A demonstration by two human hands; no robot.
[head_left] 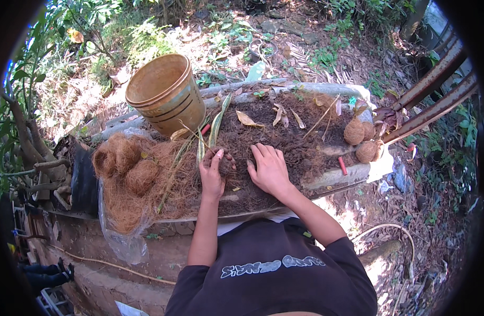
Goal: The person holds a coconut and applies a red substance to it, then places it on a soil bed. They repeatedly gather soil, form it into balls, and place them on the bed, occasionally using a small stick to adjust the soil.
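Note:
My left hand (pixel 213 174) is closed around the base of a small snake plant, whose green leaves (pixel 217 125) with pale edges rise above the fingers. A dark clump of soil and roots (pixel 229 166) shows beside the thumb. My right hand (pixel 269 169) lies palm down on the dark soil (pixel 289 137), fingers stretched out and slightly apart, holding nothing. Brown coconut fibre (pixel 171 187) lies left of my left hand, with several rounded fibre nests (pixel 142 176) on it. Beyond the fibre stands a yellowish plastic bucket (pixel 171 113), its mouth tilted.
At the right end sit several fibre-wrapped balls (pixel 354 131) and a red stick-like piece (pixel 342 166). Dry leaves (pixel 247 118) lie on the soil. Clear plastic (pixel 123 242) hangs over the near edge. Rusty metal bars (pixel 434 108) slant in from the right.

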